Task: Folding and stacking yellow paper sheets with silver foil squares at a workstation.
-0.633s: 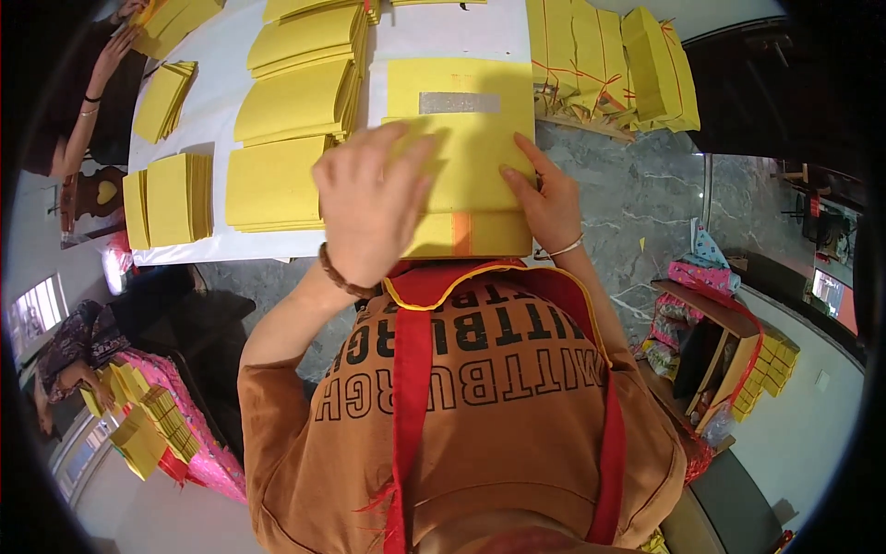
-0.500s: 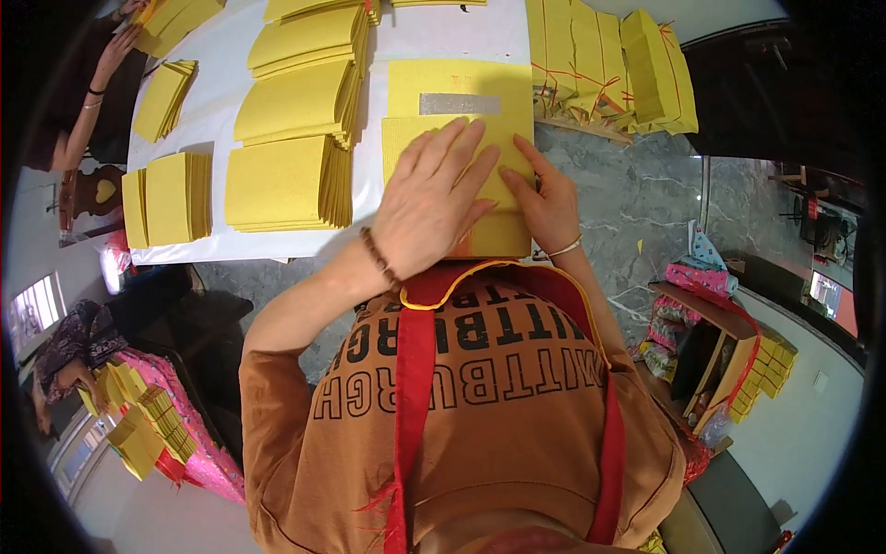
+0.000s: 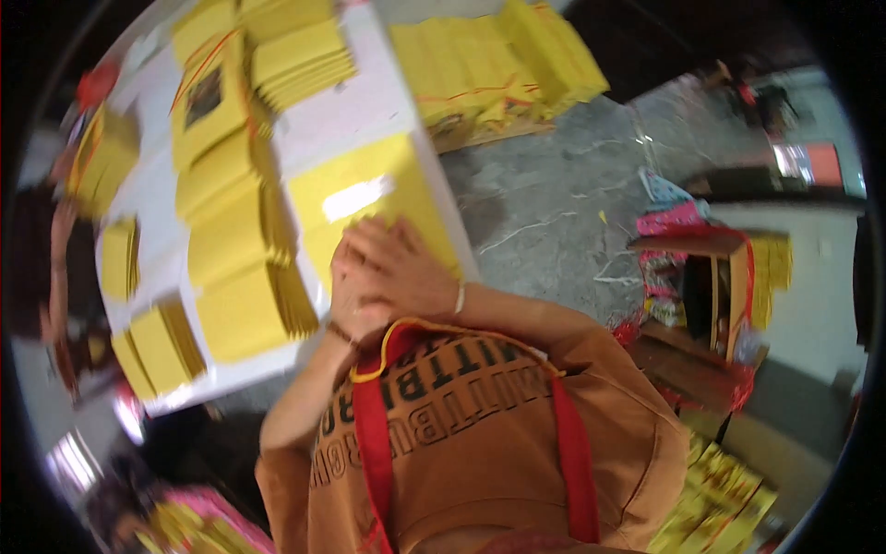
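A flat yellow paper stack (image 3: 422, 205) lies at the right edge of the white-covered table (image 3: 323, 129). Across its upper part runs a shiny silvery strip (image 3: 358, 198). My right hand (image 3: 401, 274) rests over my left hand (image 3: 353, 297), both on the near part of the yellow paper. The right fingers are stretched out and lie across the left hand, slightly blurred. Most of the left fingers are hidden beneath them, so their pose is unclear. Left of my hands sits a fanned stack of folded yellow paper (image 3: 235, 316), with another stack (image 3: 226, 223) behind it.
A yellow bundle with red string (image 3: 210, 103) lies farther back. Smaller yellow stacks (image 3: 166, 346) stand at the table's left. Beyond them a person's arm (image 3: 60, 249) is near another bundle (image 3: 106, 162). Yellow bundles (image 3: 461, 60) lie past the right edge; a wooden stand (image 3: 734, 309) is at right.
My right hand has moved from the stack's right edge onto my left hand. The whole view has turned, so the table now slants and the far bundle with red string shows.
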The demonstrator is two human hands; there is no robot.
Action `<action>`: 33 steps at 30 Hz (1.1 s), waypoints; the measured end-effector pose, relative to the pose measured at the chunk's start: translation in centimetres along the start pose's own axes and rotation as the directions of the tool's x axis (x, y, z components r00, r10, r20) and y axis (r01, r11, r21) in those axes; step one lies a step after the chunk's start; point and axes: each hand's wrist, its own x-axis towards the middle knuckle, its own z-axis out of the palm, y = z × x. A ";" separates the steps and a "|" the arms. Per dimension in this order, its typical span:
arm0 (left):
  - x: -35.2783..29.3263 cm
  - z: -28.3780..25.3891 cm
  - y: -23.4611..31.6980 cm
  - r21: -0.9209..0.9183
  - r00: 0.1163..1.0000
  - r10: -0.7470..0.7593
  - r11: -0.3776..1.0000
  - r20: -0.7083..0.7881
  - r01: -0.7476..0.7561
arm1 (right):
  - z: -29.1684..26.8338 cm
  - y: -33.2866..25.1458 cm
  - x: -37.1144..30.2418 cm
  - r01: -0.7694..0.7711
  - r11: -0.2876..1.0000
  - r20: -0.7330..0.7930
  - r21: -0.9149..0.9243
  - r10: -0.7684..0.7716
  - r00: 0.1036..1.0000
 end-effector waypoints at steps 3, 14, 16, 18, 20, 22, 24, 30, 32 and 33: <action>-1.8 1.4 -2.3 0.073 0.997 -0.075 0.995 0.018 0.074 | 1.2 0.4 -0.8 -0.194 0.960 0.096 0.201 0.178 0.979; -1.6 -2.9 0.1 0.386 0.963 -0.112 0.922 0.247 0.008 | 2.6 -1.0 -0.9 -0.188 0.960 0.288 -0.207 0.243 0.926; -1.9 -1.6 -1.9 0.380 0.980 -0.023 0.923 0.197 -0.055 | 2.0 -1.2 -0.5 -0.269 0.955 0.313 -0.124 0.294 0.903; -2.3 -0.7 -3.0 0.376 0.988 0.048 0.921 0.144 -0.100 | 1.9 -0.9 -0.4 -0.240 0.952 0.323 -0.189 0.292 0.900; -2.0 -0.5 -3.1 0.342 0.992 0.095 0.932 0.083 -0.118 | 1.8 -0.5 -0.5 -0.206 0.945 0.338 -0.253 0.286 0.897; -1.8 -0.4 -2.8 0.338 0.992 0.104 0.933 0.075 -0.124 | 0.8 0.0 -0.7 -0.246 0.922 0.325 -0.298 0.340 0.883; -1.8 -0.8 -2.1 0.409 0.992 0.090 0.905 0.085 -0.117 | -1.9 0.4 -1.3 -0.357 0.875 0.268 -0.327 0.448 0.853; -2.0 -1.3 -1.6 0.454 0.990 0.030 0.887 0.137 -0.090 | -0.7 2.2 -3.0 -0.512 0.852 0.158 -0.106 0.523 0.838; -1.8 -1.3 -1.6 0.349 0.982 -0.050 0.937 0.183 -0.017 | -1.0 1.9 -2.8 -0.516 0.820 0.196 -0.246 0.564 0.802; -1.3 -1.9 -0.8 0.381 0.984 -0.021 0.923 0.175 -0.048 | -1.5 1.8 -2.6 -0.507 0.808 0.213 -0.299 0.574 0.790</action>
